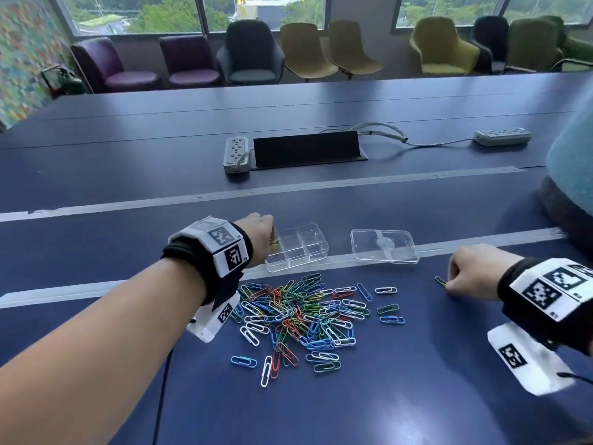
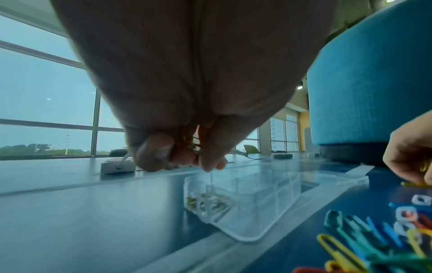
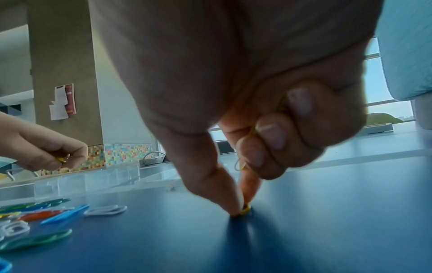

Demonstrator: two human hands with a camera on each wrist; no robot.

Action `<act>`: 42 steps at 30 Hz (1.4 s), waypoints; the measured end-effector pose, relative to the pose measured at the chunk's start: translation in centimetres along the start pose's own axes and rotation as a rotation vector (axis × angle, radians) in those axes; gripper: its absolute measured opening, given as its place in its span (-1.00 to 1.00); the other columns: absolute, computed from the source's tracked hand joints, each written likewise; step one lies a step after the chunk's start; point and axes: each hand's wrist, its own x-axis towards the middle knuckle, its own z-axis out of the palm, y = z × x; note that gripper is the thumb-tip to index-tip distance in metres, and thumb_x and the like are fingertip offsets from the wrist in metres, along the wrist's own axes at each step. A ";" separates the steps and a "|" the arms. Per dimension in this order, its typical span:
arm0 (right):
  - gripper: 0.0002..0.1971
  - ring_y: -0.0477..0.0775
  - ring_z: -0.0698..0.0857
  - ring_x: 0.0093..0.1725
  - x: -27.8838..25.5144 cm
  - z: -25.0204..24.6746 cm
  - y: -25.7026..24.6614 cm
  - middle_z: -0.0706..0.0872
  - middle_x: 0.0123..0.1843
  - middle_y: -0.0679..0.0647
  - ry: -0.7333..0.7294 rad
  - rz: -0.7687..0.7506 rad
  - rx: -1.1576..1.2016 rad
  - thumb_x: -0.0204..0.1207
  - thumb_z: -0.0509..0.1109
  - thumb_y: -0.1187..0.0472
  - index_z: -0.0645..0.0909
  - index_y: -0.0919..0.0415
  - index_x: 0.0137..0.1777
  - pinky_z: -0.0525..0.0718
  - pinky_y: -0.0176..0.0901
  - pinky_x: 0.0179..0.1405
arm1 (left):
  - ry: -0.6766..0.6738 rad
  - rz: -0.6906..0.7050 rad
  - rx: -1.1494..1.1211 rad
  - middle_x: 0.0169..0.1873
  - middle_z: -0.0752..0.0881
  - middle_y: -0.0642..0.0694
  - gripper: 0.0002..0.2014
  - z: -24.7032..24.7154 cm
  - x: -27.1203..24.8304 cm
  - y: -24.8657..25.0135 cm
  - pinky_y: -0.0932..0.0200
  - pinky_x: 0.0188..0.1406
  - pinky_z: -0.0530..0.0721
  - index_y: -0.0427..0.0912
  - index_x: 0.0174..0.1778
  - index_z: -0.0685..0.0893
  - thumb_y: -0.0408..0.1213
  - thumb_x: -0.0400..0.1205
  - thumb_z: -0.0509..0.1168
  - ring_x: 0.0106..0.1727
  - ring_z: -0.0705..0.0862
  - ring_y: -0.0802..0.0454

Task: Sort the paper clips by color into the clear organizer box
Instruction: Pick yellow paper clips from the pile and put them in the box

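Note:
A pile of coloured paper clips [image 1: 301,309] lies on the blue table. Behind it stands the clear organizer box [image 1: 296,247], with yellow clips [image 2: 205,202] in its near-left compartment. My left hand [image 1: 260,234] hovers over that compartment, fingers curled round several yellow clips [image 2: 189,142]. My right hand [image 1: 471,273] is on the table to the right of the pile. Its thumb and forefinger pinch a yellow clip [image 3: 244,211] against the tabletop, and more yellow clips [image 3: 243,164] sit under its curled fingers.
The box's clear lid [image 1: 383,245] lies right of the box. Two power strips [image 1: 236,154] and a black cable hatch [image 1: 306,149] sit further back. A teal stool [image 1: 571,168] stands at the right edge. Chairs line the windows.

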 end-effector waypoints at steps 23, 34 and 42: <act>-0.78 0.07 0.64 -0.10 1.3 -6.8 -19.3 0.68 -0.16 0.03 0.135 -0.576 0.110 0.45 0.42 0.03 0.69 0.16 -0.03 0.61 -0.16 -0.13 | 0.186 0.061 -0.240 0.09 0.69 -0.07 -0.56 -0.3 -0.1 -2.3 0.13 0.12 0.63 -0.04 0.34 0.53 -0.39 0.55 0.36 -0.07 0.58 0.05; -0.69 0.11 0.71 -0.07 2.7 -7.3 -23.1 0.79 0.04 0.13 0.122 -0.539 -0.141 0.44 0.42 0.05 0.71 0.22 0.09 0.65 -0.16 -0.15 | 0.148 -0.022 -0.182 0.11 0.70 -0.10 -0.81 -0.2 -0.4 -4.4 0.05 0.17 0.65 -0.03 0.10 0.68 -0.18 0.59 0.30 0.11 0.68 -0.08; -0.70 0.18 0.74 0.12 3.2 -7.6 -22.0 0.80 0.09 0.18 0.119 -0.536 0.022 0.50 0.32 0.12 0.74 0.28 0.09 0.67 -0.14 -0.01 | 0.161 -0.002 -0.171 0.09 0.71 -0.04 -0.82 -0.2 1.5 -2.8 0.12 0.01 0.63 0.11 -0.01 0.77 -0.17 0.58 0.28 0.09 0.69 -0.09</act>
